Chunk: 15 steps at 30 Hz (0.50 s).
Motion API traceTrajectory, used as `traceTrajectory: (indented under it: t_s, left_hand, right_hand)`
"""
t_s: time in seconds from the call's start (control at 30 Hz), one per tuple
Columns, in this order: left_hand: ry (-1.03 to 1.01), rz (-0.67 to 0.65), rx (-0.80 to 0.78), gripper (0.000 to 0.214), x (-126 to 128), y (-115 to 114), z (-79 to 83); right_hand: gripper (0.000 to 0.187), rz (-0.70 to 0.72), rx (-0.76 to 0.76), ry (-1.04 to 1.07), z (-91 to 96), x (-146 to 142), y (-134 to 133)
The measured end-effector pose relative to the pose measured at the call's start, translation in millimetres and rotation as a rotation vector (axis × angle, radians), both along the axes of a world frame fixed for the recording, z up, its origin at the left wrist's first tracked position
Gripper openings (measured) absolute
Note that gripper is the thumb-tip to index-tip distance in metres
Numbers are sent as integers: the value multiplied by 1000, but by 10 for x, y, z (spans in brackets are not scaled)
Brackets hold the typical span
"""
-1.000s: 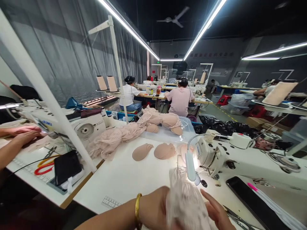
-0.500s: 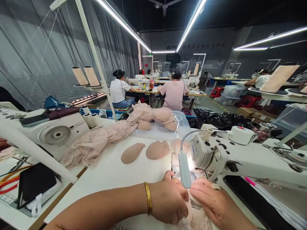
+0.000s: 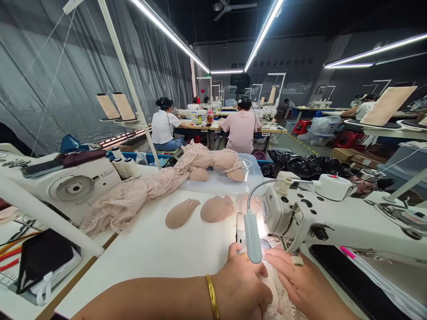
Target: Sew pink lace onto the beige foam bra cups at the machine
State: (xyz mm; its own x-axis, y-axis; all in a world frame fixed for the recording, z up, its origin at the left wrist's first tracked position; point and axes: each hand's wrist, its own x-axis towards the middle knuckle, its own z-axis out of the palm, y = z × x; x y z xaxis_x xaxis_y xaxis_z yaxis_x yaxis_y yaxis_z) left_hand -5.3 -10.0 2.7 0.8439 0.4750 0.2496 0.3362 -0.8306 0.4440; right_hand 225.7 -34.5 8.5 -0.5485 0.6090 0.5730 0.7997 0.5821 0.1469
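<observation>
My left hand, a gold bangle on its wrist, is closed around a piece of pale pink lace fabric at the front of the white table. My right hand lies on the same fabric from the right, fingers pressed down on it. Both hands sit just in front of the needle area of a white sewing machine, under its small gooseneck lamp. Two beige foam cups lie on the table beyond my hands.
A heap of pink lace garments stretches across the back left to a clear bin. A black phone lies right of the machine. Another sewing machine and a dark device stand left. Two seated people work farther back.
My hands went from holding the fabric up in the air to pressing it down on the table under the machine's lamp. The view swung left and dropped slightly.
</observation>
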Motion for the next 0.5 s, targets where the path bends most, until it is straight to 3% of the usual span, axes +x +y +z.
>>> traceTrajectory:
  t_s: [0.17,0.3,0.5]
  left_hand:
    - [-19,-23,-24,7,12,-2,-121]
    - [-15,-12,-40,5,6,-23,-163]
    - [148,-106,-11,15,-89,5,176]
  right_hand:
    - [32,21,-13,15,21,-7,-9]
    - [35,14,-129,40,-58,18,-24]
    - [39,-59,-232,110,-242,55,-53]
